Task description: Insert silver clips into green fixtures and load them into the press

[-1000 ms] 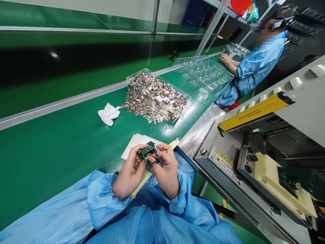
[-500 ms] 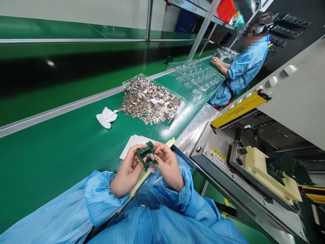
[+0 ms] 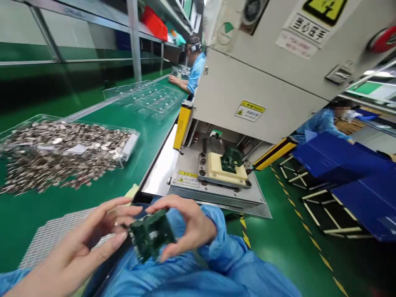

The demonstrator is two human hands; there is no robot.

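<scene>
Swung since the earlier frame, the view is now filled by the grey machine [image 3: 247, 90], with heaped metal pieces [image 3: 68, 152] at left, while the green part [image 3: 151, 237] is pinched by the right hand [image 3: 194, 225] above the lap and flanked by the left hand [image 3: 72, 249], its thumb and curved fingers parted, contact unclear.

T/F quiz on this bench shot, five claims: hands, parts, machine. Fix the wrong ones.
1. The right hand holds a dark green part. True.
2. The left hand rests among the metal pieces. False: it is raised beside the dark green part; contact is unclear.
3. Metal pieces spill past the clear tray onto the bench. True.
4. The piece in the cream fixture is red. False: that piece is dark green.
5. Yellow-and-black tape marks the floor. True.
</scene>
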